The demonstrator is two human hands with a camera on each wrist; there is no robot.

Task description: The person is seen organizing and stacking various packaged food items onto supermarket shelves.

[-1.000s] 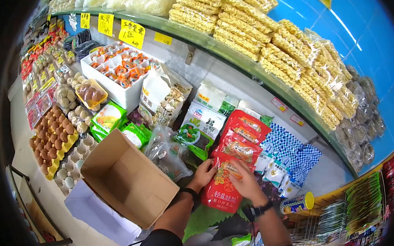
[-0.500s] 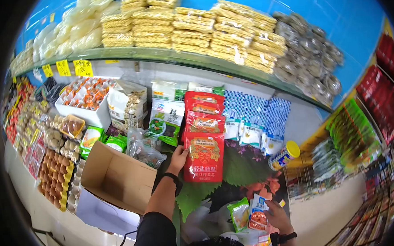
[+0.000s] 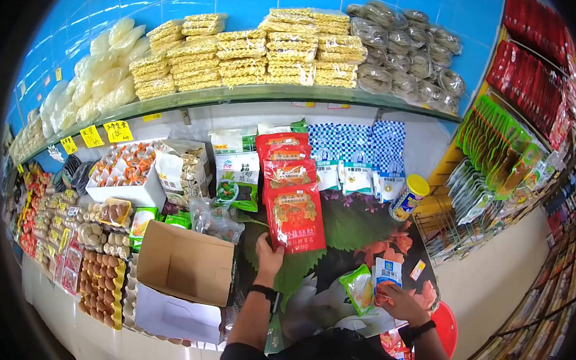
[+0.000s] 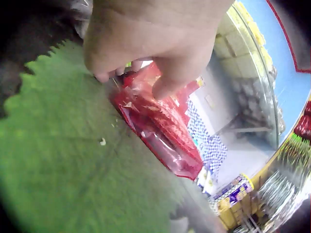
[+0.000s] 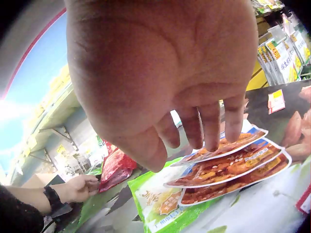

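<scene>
In the head view, my left hand [image 3: 268, 258] is at the lower left corner of the front red pickle pouch [image 3: 296, 215]. The left wrist view shows the thumb [image 4: 167, 85] over the red pouch's surface and the other fingers bent beside its edge. My right hand [image 3: 402, 304] reaches over a small stack of pouches [image 5: 228, 172] that picture red food. Its fingers [image 5: 211, 131] are spread, tips right at the top pouch, thumb near the left end. A green-and-white packet [image 3: 359, 290] lies left of that stack.
More red pouches [image 3: 289, 173] stand in a row behind, flanked by green-and-white bags [image 3: 237, 169] and blue-checked packs [image 3: 358, 144]. An empty cardboard box [image 3: 197, 250] sits left. Noodle stacks line the shelf [image 3: 244, 94] above. A yellow-lidded can [image 3: 409, 200] stands right, near hanging packets [image 3: 501, 149].
My right hand has left the red pouch for the small stack at the lower right. My left hand has slid down the red pouch's left side to its bottom corner.
</scene>
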